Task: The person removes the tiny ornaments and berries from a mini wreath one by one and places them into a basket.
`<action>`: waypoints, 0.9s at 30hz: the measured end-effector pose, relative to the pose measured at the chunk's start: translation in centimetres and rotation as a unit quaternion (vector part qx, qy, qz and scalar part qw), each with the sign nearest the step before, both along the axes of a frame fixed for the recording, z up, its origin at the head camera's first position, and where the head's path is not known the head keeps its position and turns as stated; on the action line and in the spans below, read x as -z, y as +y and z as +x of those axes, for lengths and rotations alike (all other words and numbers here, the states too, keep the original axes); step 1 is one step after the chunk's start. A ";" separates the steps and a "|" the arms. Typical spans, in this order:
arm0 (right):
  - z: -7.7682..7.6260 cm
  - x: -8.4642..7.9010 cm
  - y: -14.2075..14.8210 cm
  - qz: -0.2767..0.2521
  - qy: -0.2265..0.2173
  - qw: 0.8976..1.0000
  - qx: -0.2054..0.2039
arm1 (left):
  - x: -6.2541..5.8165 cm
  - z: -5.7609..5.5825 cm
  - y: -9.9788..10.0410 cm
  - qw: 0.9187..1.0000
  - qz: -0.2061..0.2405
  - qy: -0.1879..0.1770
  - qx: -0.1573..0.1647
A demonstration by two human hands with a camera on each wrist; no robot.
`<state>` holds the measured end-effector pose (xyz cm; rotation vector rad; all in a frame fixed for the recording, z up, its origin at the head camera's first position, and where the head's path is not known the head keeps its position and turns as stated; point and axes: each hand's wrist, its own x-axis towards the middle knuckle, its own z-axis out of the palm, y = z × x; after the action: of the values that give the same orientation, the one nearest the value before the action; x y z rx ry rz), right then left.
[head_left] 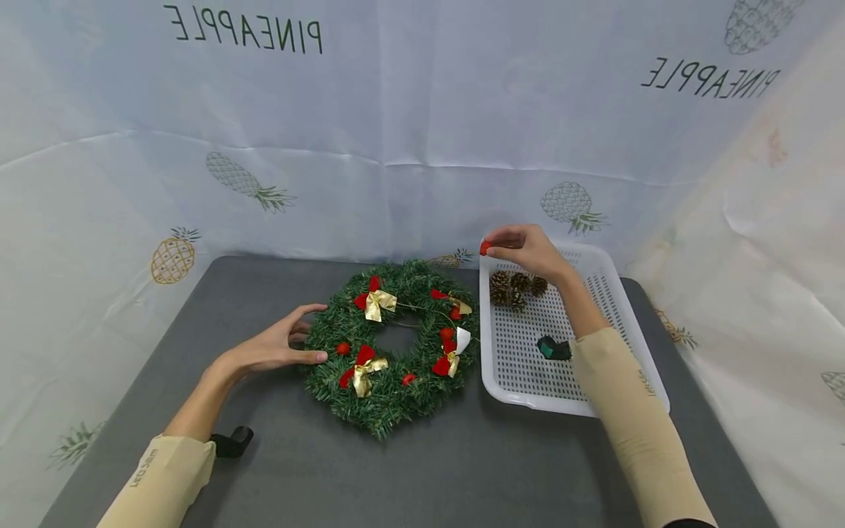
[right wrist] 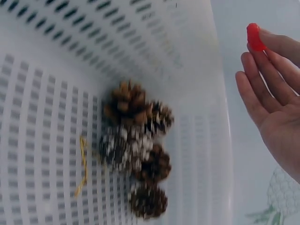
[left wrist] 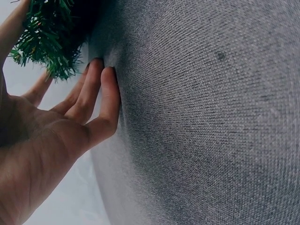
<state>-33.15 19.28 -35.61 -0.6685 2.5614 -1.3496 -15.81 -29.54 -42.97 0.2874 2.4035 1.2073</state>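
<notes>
On the grey table lies a green Christmas wreath (head_left: 330,381) decorated with red-and-gold bows (head_left: 362,374) and small red balls (head_left: 408,379). My left hand (head_left: 280,345) rests at the wreath's left edge, thumb and fingers spread on either side of some greenery (left wrist: 51,42). In the left wrist view its fingers bend loosely, tips at the grey cloth. Between thumb and fingertips my right hand (head_left: 528,251) pinches a small red ball (right wrist: 255,37), held above the far left corner of a white basket (head_left: 488,345). Its other fingers extend in the right wrist view.
Several pine cones (head_left: 518,290) cluster in the basket's far left corner, with a gold cord (right wrist: 84,166) near them. The basket stands right beside the wreath. Behind the table hangs a pineapple-print cloth (head_left: 422,110). A black wrist device (head_left: 232,442) sticks out from the left sleeve.
</notes>
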 end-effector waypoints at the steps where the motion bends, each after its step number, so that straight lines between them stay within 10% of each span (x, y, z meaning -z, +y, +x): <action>1: 0.0 0.1 0.4 0.005 -0.001 1.000 0.003 | 0.0 0.0 0.0 1.000 0.001 0.000 0.000; 27: 0.2 1.6 5.2 0.089 -0.051 0.993 -0.064 | -0.1 0.0 0.0 1.000 -0.001 -0.002 0.001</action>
<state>-32.91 24.50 -37.18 -0.6986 2.4749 -1.0720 -15.85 -29.49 -42.90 0.2868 2.3993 1.2045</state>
